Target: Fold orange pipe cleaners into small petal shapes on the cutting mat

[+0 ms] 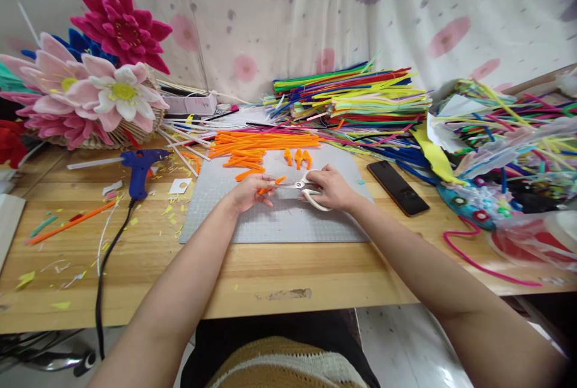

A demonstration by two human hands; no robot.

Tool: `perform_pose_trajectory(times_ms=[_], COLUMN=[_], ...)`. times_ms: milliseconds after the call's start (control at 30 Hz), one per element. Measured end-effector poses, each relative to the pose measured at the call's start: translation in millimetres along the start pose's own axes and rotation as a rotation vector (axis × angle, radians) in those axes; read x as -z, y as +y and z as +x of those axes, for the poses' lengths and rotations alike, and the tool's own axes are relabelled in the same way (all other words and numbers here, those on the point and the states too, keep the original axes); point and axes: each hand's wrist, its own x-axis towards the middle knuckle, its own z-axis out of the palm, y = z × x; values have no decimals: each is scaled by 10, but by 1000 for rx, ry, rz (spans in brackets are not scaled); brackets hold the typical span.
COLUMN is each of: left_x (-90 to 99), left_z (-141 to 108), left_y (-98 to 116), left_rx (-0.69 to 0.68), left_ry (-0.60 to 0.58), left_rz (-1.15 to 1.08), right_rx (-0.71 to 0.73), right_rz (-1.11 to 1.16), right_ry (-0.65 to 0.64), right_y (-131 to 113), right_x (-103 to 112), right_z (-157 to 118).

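Note:
My left hand [253,193] pinches a short orange pipe cleaner [280,180] above the grey cutting mat [270,225]. White-handled scissors [311,195] are in my right hand [332,188], its fingers through the loops. The blades point left and meet the orange piece at my left fingertips. Just beyond my hands, several small bent orange pieces [298,158] stand in a row on the mat. A pile of straight orange pipe cleaners [265,140] lies along the mat's back edge, with shorter cut lengths [244,158] in front of it.
A blue glue gun [139,168] with a black cord lies left of the mat among yellow scraps. Felt-like flowers [103,87] stand at the back left. A black phone [397,188] rests at the right. Colourful pipe cleaner bundles [351,96] fill the back.

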Motion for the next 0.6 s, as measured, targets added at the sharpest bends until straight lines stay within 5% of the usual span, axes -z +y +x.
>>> perform_pose_trajectory(times_ms=[600], left_x=[-4], left_z=[20], left_y=[3], left_rx=[-6], left_ry=[-20], left_rz=[4], right_rx=[5], right_rz=[2], right_ry=[-40], right_y=[-4], right_x=[37], right_z=[-7])
